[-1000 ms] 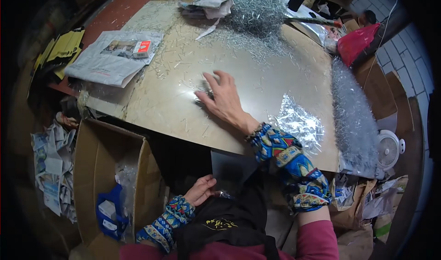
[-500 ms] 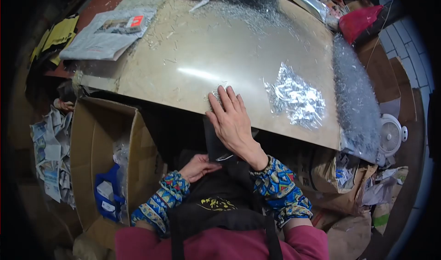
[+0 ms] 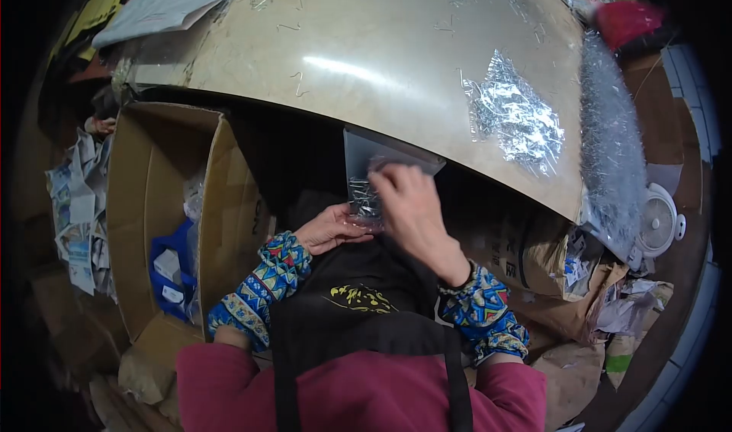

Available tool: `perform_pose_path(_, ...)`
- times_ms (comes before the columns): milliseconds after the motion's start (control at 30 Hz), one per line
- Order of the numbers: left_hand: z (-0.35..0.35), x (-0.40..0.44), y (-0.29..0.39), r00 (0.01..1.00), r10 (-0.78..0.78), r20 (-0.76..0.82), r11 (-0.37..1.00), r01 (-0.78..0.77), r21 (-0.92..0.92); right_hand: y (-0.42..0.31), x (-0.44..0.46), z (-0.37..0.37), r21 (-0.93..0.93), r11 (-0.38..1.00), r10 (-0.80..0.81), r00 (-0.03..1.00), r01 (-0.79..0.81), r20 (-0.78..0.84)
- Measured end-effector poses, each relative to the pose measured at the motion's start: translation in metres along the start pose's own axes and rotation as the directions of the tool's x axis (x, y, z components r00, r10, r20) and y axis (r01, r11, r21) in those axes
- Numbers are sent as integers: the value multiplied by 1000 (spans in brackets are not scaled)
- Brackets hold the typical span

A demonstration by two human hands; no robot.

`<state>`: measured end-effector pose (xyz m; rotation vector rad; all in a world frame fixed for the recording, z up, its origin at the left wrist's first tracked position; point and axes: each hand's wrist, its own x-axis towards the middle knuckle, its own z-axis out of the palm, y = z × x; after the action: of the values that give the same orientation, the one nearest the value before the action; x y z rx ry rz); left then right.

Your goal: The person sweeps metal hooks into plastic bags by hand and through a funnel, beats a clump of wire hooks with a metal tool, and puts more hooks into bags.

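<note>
Littering the tabletop point(image 3: 374, 100) near a carton point(image 3: 232, 192), pins point(image 3: 518, 119) glint; the left hand point(image 3: 332, 231) pinches a bag point(image 3: 364, 209), the right hand point(image 3: 415, 209), grip unclear.

The wire pieces point(image 3: 364, 195) are shiny metal, the tabletop point(image 3: 381, 100) smooth and glossy, the box point(image 3: 232, 180) matt cardboard.
</note>
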<state>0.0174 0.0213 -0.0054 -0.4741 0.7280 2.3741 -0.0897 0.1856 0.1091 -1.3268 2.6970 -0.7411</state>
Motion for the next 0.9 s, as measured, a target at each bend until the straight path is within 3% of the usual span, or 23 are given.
perform_pose_path(67, -10, 5, -6, 1000, -15, -16, 1000, 15, 5, 5, -17, 11, 155, 986, -91, 974, 59, 208)
perform_pose_path(100, -13, 7, -8, 999, -24, -24, 1000, 24, 6, 10, -19, 12, 179, 980, -120, 979, 90, 164)
perform_pose_path(200, -3, 6, -7, 1000, 5, -4, 1000, -5, -10, 6, -9, -19, 122, 993, -13, 998, 4, 69)
perform_pose_path(333, -4, 5, -8, 1000, 23, 0, 1000, -23, -3, 7, -22, 8, -178, 921, -297, 921, 346, 254)
perform_pose_path(533, 10, 6, 5, 989, 60, -138, 993, -45, 110, 32, 2, 5, -254, 909, -322, 944, 331, 76)
perform_pose_path(700, 4, 16, 0, 986, 75, -152, 988, -52, 148, 32, 13, -2, -311, 916, -287, 956, 254, -67)
perform_pose_path(900, -14, 20, -5, 978, 102, -180, 971, -58, 234, 27, 9, -2, -89, 976, -212, 960, 199, -185)
